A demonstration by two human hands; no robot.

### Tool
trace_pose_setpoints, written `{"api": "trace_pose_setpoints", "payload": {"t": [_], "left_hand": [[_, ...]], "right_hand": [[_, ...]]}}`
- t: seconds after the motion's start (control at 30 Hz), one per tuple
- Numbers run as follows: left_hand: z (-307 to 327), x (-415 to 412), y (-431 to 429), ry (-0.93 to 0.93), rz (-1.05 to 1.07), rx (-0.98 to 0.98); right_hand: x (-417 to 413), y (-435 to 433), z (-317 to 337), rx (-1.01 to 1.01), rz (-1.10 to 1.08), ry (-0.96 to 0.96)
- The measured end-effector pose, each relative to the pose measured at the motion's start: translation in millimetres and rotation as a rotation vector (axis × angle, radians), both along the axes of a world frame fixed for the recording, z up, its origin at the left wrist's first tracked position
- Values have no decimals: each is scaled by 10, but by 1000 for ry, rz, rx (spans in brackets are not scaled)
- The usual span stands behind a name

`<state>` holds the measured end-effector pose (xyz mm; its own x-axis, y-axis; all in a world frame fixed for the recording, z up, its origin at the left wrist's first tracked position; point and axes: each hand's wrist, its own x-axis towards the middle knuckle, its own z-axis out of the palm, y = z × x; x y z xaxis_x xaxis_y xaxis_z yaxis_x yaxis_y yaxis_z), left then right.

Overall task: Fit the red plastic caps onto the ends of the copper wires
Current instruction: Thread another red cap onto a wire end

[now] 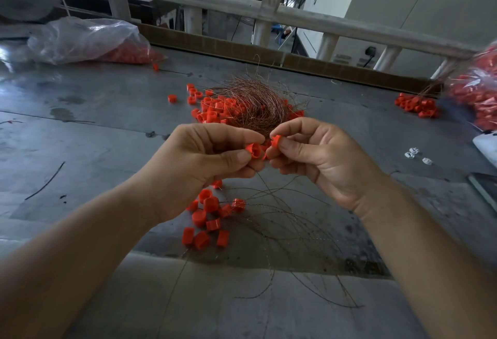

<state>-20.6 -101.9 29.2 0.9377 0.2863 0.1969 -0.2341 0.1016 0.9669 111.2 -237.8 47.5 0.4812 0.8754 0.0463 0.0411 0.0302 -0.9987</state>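
Note:
My left hand (pixel 204 155) pinches a round red cap (pixel 254 149) between thumb and forefinger, above the grey table. My right hand (pixel 320 155) pinches a smaller red cap piece (pixel 276 141) right beside it, the two almost touching. A thin copper wire (pixel 271 190) trails down from between my hands. Behind them lies a tangled bundle of copper wires (pixel 255 104) over a heap of red caps (pixel 215 108). Below my hands sits a small cluster of red caps (pixel 208 217) with wires (pixel 290 231) attached, curling toward the near edge.
A clear plastic bag of red caps (pixel 86 40) lies at the far left, another bag (pixel 476 88) at the right edge with a red cap pile (pixel 416 104) beside it. Small white pieces (pixel 415 154) lie at right. A white railing (pixel 242 5) runs behind the table (pixel 94 129).

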Motion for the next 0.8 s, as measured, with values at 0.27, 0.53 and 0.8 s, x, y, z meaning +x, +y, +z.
{"api": "trace_pose_setpoints", "payload": {"t": [0.27, 0.53, 0.8], "left_hand": [[5, 2, -18, 14, 25, -5], [-10, 18, -13, 17, 28, 6], [-17, 32, -13, 34, 34, 28]], "right_hand": [[-30, -7, -2, -13, 21, -43], [-25, -11, -7, 11, 36, -41], [-129, 30, -13, 45, -92, -351]]}}
